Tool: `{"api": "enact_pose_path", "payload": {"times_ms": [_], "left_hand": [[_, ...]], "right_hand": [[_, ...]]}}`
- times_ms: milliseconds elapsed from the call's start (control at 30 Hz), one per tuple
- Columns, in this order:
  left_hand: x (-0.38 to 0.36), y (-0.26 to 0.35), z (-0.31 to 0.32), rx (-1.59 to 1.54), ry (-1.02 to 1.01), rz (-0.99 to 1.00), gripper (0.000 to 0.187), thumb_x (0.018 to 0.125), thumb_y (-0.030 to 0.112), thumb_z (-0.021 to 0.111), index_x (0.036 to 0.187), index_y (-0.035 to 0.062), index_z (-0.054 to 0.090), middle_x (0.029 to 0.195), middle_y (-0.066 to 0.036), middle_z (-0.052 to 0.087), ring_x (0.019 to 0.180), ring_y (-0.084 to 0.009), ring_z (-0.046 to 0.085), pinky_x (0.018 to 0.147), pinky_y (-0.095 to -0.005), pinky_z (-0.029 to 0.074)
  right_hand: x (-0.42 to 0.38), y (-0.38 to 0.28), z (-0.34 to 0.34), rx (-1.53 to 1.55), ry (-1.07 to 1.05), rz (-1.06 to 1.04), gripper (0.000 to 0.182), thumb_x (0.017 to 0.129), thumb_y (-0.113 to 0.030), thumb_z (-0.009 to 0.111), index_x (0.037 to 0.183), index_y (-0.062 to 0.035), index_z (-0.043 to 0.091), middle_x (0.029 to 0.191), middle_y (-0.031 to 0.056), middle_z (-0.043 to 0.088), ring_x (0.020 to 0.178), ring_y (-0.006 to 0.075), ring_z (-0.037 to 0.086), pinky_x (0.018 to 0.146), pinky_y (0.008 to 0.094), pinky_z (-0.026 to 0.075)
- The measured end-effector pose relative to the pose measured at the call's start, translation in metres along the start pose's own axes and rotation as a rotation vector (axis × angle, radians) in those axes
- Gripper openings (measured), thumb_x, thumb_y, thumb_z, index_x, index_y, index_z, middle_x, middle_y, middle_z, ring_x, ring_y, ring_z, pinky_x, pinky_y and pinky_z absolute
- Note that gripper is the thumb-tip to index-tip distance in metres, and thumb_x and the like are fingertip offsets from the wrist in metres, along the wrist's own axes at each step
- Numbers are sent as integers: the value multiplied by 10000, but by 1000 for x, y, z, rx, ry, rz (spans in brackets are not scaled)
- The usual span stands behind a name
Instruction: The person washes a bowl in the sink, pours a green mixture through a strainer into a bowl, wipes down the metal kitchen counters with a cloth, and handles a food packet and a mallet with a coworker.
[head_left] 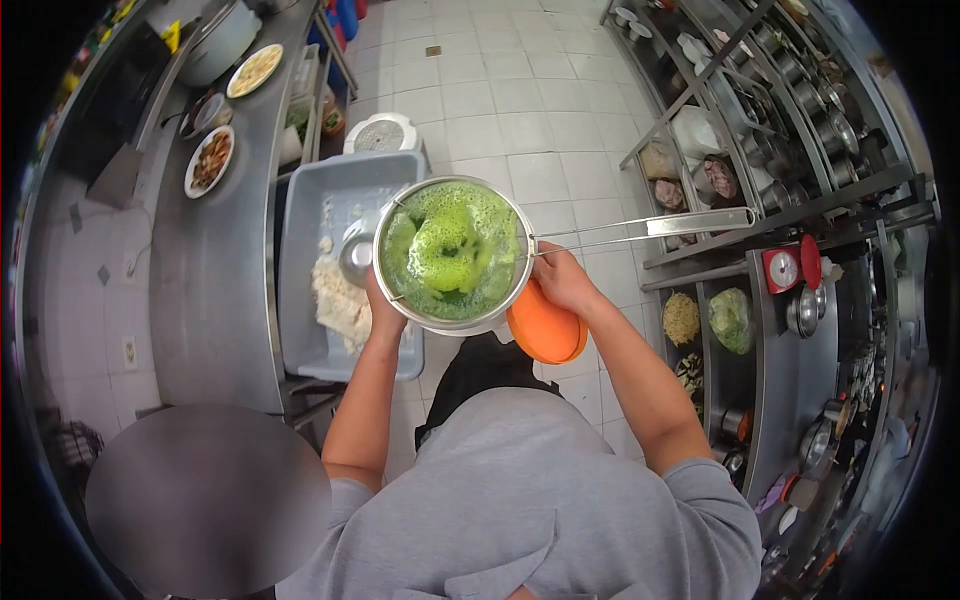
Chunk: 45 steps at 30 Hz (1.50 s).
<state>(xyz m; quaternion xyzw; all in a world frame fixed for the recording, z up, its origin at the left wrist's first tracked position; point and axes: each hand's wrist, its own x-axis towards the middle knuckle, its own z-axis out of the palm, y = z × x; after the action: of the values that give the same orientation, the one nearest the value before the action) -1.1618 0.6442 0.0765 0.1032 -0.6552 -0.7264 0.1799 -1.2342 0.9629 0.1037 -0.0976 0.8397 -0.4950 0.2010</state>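
Note:
A round metal strainer (403,214) with a long wire handle (690,222) is held in front of my body, full of frothy bright green liquid (447,250). Its handle points to the right. Below the rim shows a strip of a pale container (480,328). My left hand (385,308) is closed against the left side of this container, its fingers hidden beneath the rim. On the other side, my right hand (563,280) grips by the joint of rim and handle, fingers partly hidden. A rounded orange plastic piece (547,328) sits right under my right hand.
Left of me, a grey tub (300,250) holds white crumbly food (340,305) and a metal bowl (357,252). Plates of food (210,162) stand on the steel counter (215,270). Shelves with pots, a red scale (783,270) and bagged greens (731,320) line the right.

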Motion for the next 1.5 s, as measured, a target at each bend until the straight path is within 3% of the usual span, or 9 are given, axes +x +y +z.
{"api": "enact_pose_path", "payload": {"times_ms": [100, 167, 267, 467, 733, 833, 1000, 1100, 1500], "left_hand": [[52, -23, 33, 185, -27, -21, 335, 1010, 81, 665, 1336, 3, 685, 1201, -97, 767, 1073, -180, 712, 930, -324, 565], [85, -26, 66, 163, -60, 47, 315, 1014, 90, 660, 1316, 6, 691, 1216, -103, 759, 1087, -182, 707, 934, -329, 563], [144, -42, 107, 53, -110, -58, 322, 1025, 97, 654, 1334, 6, 668, 1246, -101, 735, 1104, -178, 692, 953, -340, 561], [267, -62, 191, 103, -253, -12, 340, 1001, 92, 681, 1329, 6, 682, 1236, -104, 744, 1093, -189, 703, 949, -349, 568], [421, -86, 319, 175, -319, 106, 404, 983, 107, 703, 1370, -5, 676, 1230, -129, 769, 1109, -207, 726, 959, -354, 573], [474, -104, 363, 77, -284, -8, 317, 1010, 125, 681, 1293, -19, 697, 1189, -103, 762, 1062, -179, 713, 930, -341, 579], [561, -111, 442, 42, -312, 36, 291, 1020, 103, 663, 1282, -21, 690, 1166, -92, 760, 1021, -164, 711, 880, -333, 590], [608, -117, 493, -17, -291, -6, 284, 1017, 89, 665, 1277, -22, 694, 1173, -97, 763, 1026, -161, 713, 877, -334, 593], [860, -158, 719, 146, -438, 76, 302, 1021, 113, 668, 1290, -24, 678, 1209, -106, 759, 1090, -183, 709, 950, -341, 563]], "right_hand": [[36, 13, -35, 52, 61, 3, 283, 1028, -159, 522, 1102, 76, 661, 976, 284, 710, 969, 434, 697, 911, 464, 537], [65, 29, -59, 4, 68, 33, 292, 1038, -145, 513, 1155, 69, 673, 1070, 273, 730, 1034, 404, 707, 946, 449, 536], [97, 8, -98, 142, 135, 45, 325, 1045, -137, 500, 1232, 61, 677, 1180, 262, 736, 1120, 378, 704, 995, 429, 532], [183, 10, -176, 166, 213, 136, 361, 1054, -152, 491, 1297, 43, 672, 1237, 245, 737, 1179, 357, 697, 1033, 421, 523], [322, 67, -280, 94, 322, 102, 322, 1032, -165, 504, 1187, 55, 679, 1111, 282, 731, 1082, 433, 698, 981, 468, 530], [378, 77, -330, 101, 302, 109, 308, 1023, -176, 513, 1132, 66, 670, 1053, 305, 720, 1038, 461, 695, 951, 489, 529], [480, 101, -412, -6, 326, 46, 340, 1010, -214, 533, 1053, 106, 642, 1024, 366, 682, 1036, 538, 657, 927, 529, 517], [525, 72, -481, -36, 234, 137, 345, 997, -211, 539, 1020, 113, 653, 1033, 369, 681, 1049, 539, 654, 935, 541, 513], [737, 148, -666, 23, 436, 98, 351, 988, -216, 529, 1028, 100, 676, 1057, 351, 700, 1058, 508, 675, 960, 522, 525]]}}
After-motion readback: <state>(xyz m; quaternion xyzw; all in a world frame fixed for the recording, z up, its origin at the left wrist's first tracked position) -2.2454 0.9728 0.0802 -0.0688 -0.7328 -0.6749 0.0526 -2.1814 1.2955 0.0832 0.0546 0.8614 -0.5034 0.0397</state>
